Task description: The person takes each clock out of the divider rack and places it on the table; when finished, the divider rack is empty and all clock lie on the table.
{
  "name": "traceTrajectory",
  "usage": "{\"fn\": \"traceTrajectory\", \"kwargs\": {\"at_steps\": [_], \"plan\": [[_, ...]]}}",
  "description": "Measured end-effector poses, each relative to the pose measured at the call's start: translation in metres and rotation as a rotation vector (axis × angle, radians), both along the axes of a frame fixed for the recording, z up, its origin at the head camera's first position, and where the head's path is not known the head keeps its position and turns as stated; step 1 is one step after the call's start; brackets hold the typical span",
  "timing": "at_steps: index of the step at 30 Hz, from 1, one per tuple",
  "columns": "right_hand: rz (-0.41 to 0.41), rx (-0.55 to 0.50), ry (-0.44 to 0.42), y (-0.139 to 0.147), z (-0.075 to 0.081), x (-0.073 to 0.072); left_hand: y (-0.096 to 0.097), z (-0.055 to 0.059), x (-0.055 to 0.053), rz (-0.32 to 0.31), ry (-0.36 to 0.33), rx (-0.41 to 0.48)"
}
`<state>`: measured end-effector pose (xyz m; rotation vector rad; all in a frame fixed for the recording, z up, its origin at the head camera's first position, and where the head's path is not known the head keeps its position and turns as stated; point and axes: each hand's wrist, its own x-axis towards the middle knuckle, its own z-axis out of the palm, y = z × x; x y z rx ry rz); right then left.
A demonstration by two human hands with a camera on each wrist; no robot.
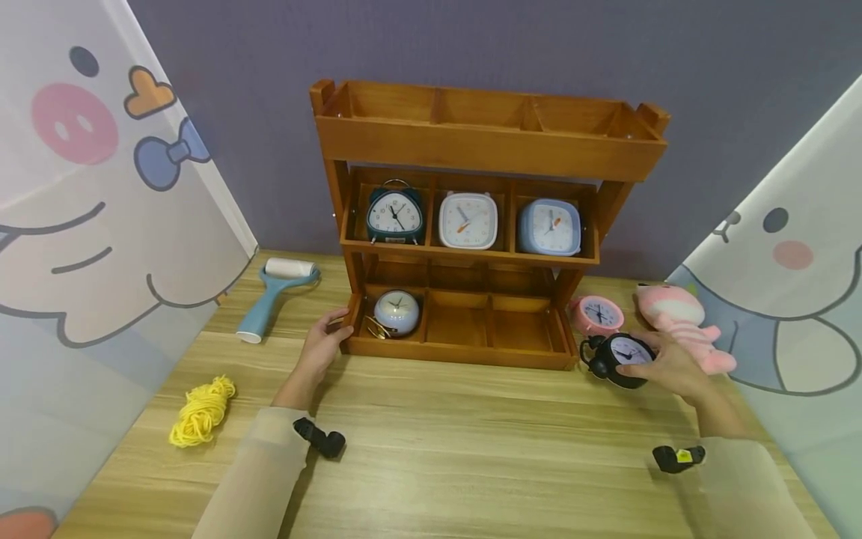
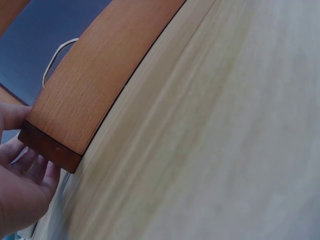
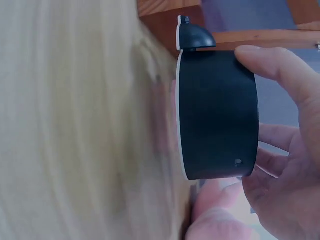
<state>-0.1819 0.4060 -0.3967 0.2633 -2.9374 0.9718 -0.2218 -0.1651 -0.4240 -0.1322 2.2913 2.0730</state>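
My right hand (image 1: 673,364) grips a black twin-bell alarm clock (image 1: 616,359) by its round body, its bells turned left and its white dial facing up. In the right wrist view the thumb presses one side of the black clock (image 3: 217,115) and the fingers curl round the other. My left hand (image 1: 322,346) holds the lower left end of a brown wooden shelf rack (image 1: 465,358). In the left wrist view, thumb and fingers lie on either side of the rack's end (image 2: 55,150). A pink alarm clock (image 1: 599,314) stands just behind the black one.
The middle tier holds a dark green clock (image 1: 395,213), a white clock (image 1: 468,221) and a blue clock (image 1: 550,227). A round clock (image 1: 396,313) and glasses (image 1: 378,329) occupy the lower left compartment. Around lie a lint roller (image 1: 269,299), yellow yarn (image 1: 202,412) and a pink plush (image 1: 683,326).
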Motion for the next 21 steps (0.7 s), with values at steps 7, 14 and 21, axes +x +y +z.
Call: {"fn": "traceTrajectory", "kwargs": {"at_steps": [7, 14, 21], "plan": [[0.018, 0.057, -0.023, -0.001, -0.012, -0.006, -0.007, -0.022, -0.014, 0.015, -0.002, 0.011], [0.007, 0.071, -0.052, -0.006, -0.017, -0.012, -0.008, -0.034, -0.017, 0.025, 0.028, -0.011], [0.001, 0.087, -0.069, -0.009, -0.016, -0.014, -0.008, -0.033, -0.017, 0.027, 0.035, -0.005]]}}
